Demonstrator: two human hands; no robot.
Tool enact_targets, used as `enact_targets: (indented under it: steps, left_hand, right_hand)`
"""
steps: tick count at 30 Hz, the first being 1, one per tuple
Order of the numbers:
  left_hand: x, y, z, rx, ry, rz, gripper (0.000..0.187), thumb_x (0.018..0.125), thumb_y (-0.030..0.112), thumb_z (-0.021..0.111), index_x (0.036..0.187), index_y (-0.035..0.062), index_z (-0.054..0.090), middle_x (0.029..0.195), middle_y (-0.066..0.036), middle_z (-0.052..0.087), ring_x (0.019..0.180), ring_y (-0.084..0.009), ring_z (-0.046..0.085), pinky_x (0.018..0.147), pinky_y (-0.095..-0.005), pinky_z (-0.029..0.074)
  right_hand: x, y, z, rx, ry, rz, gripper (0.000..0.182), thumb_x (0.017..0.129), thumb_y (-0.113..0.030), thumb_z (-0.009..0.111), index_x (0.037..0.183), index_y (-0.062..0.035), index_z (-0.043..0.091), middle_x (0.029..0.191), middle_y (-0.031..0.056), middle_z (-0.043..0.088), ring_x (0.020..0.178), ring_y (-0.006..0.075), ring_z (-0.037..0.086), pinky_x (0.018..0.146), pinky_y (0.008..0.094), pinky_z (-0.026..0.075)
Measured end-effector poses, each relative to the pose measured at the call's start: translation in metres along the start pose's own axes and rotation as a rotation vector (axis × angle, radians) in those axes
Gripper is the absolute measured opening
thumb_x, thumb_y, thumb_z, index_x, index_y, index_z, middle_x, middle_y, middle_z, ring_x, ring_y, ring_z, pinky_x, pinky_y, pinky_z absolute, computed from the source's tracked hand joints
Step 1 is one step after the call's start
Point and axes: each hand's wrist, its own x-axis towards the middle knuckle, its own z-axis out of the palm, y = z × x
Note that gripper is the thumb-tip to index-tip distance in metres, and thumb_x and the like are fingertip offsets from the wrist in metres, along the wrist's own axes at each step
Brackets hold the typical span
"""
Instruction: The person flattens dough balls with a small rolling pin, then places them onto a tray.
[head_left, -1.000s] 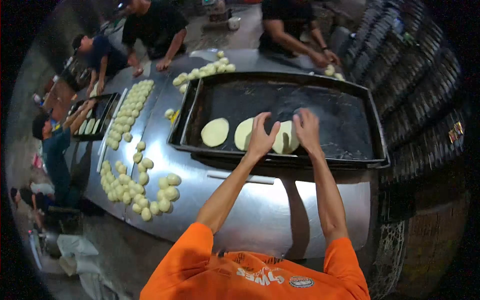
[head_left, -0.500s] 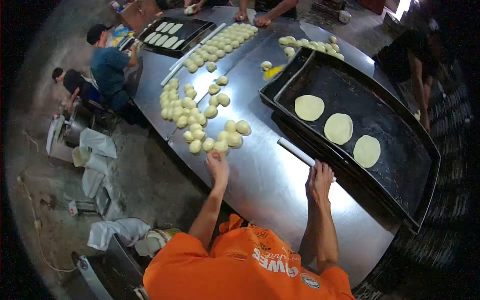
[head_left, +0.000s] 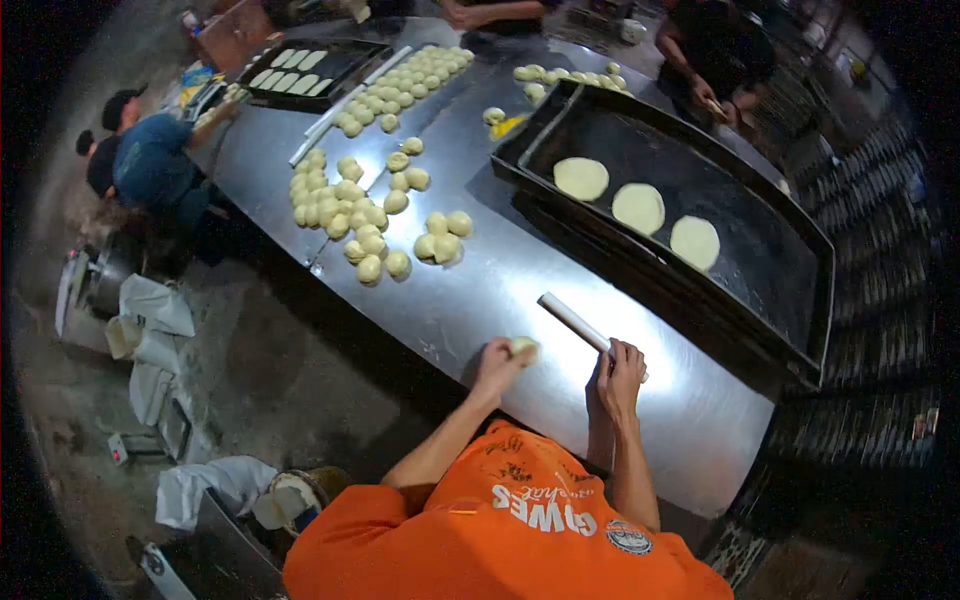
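Note:
My left hand (head_left: pixel 500 368) is closed on a small dough ball (head_left: pixel 523 347) above the near part of the metal table (head_left: pixel 450 320). To its right, my right hand (head_left: pixel 623 372) grips the near end of a white rolling pin (head_left: pixel 573 322), which slants across the tabletop. Beyond the left hand sits a small cluster of dough balls (head_left: pixel 442 240). A larger group of dough balls (head_left: pixel 335 205) lies farther to the left. Past the rolling pin, a black baking tray (head_left: pixel 740 200) carries three flat dough rounds (head_left: pixel 638 208).
At the far left of the table a second tray (head_left: pixel 345 62) bears several oval dough pieces, with a long white bar (head_left: pixel 330 125) beside it. Co-workers stand around the table, one in a teal shirt (head_left: pixel 150 165). White sacks (head_left: pixel 215 488) lie on the floor at left.
My left hand has come back from the dough cluster toward the rolling pin, bringing a dough ball with it. My right hand stays on the rolling pin. The view has shifted somewhat.

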Motion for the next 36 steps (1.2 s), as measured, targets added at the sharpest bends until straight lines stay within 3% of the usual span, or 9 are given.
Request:
enact_targets:
  steps: [4, 9, 12, 14, 20, 25, 27, 30, 36]
  left_hand:
    - [-0.044, 0.021, 0.024, 0.002, -0.507, 0.203, 0.050, 0.084, 0.033, 0.081, 0.111, 0.0020, 0.053, 0.094, -0.009, 0.067, 0.082, -0.0131, 0.063, 0.071, -0.0294, 0.052]
    - [-0.039, 0.020, -0.001, 0.847, -0.109, 0.403, 0.054, 0.085, 0.039, 0.078, 0.116, 0.0001, 0.058, 0.104, -0.015, 0.069, 0.085, -0.0302, 0.063, 0.079, -0.0421, 0.052]
    - [-0.058, 0.005, -0.014, 0.862, 0.055, 0.771, 0.051, 0.089, 0.034, 0.071, 0.123, -0.0005, 0.059, 0.125, -0.014, 0.062, 0.107, -0.0370, 0.052, 0.096, -0.0476, 0.044]
    - [-0.048, -0.035, -0.017, 1.157, -0.126, 1.186, 0.045, 0.088, 0.020, 0.068, 0.127, 0.0010, 0.058, 0.139, -0.005, 0.055, 0.118, -0.0374, 0.044, 0.100, -0.0462, 0.038]
    - [-0.039, 0.002, -0.026, 1.183, -0.139, 0.960, 0.036, 0.094, 0.026, 0.059, 0.125, 0.0073, 0.065, 0.143, -0.010, 0.052, 0.120, -0.0386, 0.045, 0.105, -0.0496, 0.034]
    - [-0.002, 0.045, -0.014, 0.875, 0.011, 1.051, 0.035, 0.094, 0.026, 0.059, 0.118, 0.0020, 0.068, 0.139, -0.016, 0.055, 0.132, -0.0400, 0.042, 0.108, -0.0526, 0.036]
    - [0.007, 0.058, -0.004, 0.908, -0.032, 1.149, 0.037, 0.096, 0.022, 0.056, 0.124, 0.0000, 0.064, 0.142, -0.017, 0.052, 0.136, -0.0368, 0.043, 0.111, -0.0496, 0.036]
    - [0.023, 0.009, 0.004, 1.117, -0.007, 1.269, 0.038, 0.097, 0.019, 0.052, 0.128, -0.0019, 0.060, 0.142, -0.018, 0.053, 0.135, -0.0385, 0.044, 0.112, -0.0511, 0.035]
    - [-0.047, -0.059, -0.031, 1.030, -0.041, 0.984, 0.045, 0.100, 0.019, 0.043, 0.140, -0.0005, 0.051, 0.150, -0.013, 0.046, 0.145, -0.0356, 0.031, 0.119, -0.0571, 0.019]
  right_hand:
    - [-0.006, 0.006, -0.011, -0.002, 0.013, 0.037, 0.029, 0.091, -0.009, 0.061, 0.119, -0.0023, 0.061, 0.108, 0.0177, 0.059, 0.102, 0.0357, 0.055, 0.089, 0.0471, 0.043]
    - [-0.008, -0.004, -0.016, -0.137, 0.050, -0.002, 0.035, 0.088, -0.011, 0.066, 0.122, -0.0062, 0.062, 0.120, 0.0146, 0.060, 0.112, 0.0345, 0.050, 0.097, 0.0513, 0.036]
    - [-0.014, -0.047, -0.023, -0.106, -0.067, -0.162, 0.037, 0.090, -0.020, 0.063, 0.126, -0.0122, 0.064, 0.135, 0.0023, 0.057, 0.120, 0.0340, 0.046, 0.103, 0.0530, 0.029]
    - [-0.034, -0.071, -0.003, -0.158, -0.218, -0.335, 0.034, 0.094, -0.029, 0.058, 0.125, -0.0160, 0.066, 0.137, -0.0041, 0.056, 0.121, 0.0341, 0.045, 0.104, 0.0545, 0.028]
    - [-0.028, -0.050, -0.031, -0.136, -0.361, -0.168, 0.030, 0.095, -0.034, 0.059, 0.117, -0.0188, 0.072, 0.133, -0.0013, 0.060, 0.123, 0.0348, 0.045, 0.105, 0.0610, 0.026]
    - [-0.013, -0.001, -0.023, -0.013, -0.215, 0.128, 0.033, 0.090, -0.017, 0.065, 0.123, -0.0137, 0.066, 0.119, 0.0119, 0.063, 0.110, 0.0328, 0.055, 0.092, 0.0443, 0.043]
    - [-0.021, -0.008, -0.024, -0.020, -0.192, -0.008, 0.034, 0.089, -0.014, 0.065, 0.123, -0.0140, 0.066, 0.118, 0.0117, 0.063, 0.107, 0.0323, 0.055, 0.089, 0.0442, 0.043]
    - [-0.049, -0.030, -0.018, -0.003, -0.175, -0.148, 0.035, 0.086, -0.012, 0.067, 0.121, -0.0154, 0.067, 0.112, 0.0101, 0.062, 0.103, 0.0301, 0.056, 0.088, 0.0435, 0.043]
    - [-0.098, -0.051, -0.025, 0.023, -0.201, -0.084, 0.029, 0.088, -0.017, 0.070, 0.116, -0.0121, 0.066, 0.111, 0.0096, 0.060, 0.106, 0.0298, 0.054, 0.091, 0.0452, 0.039]
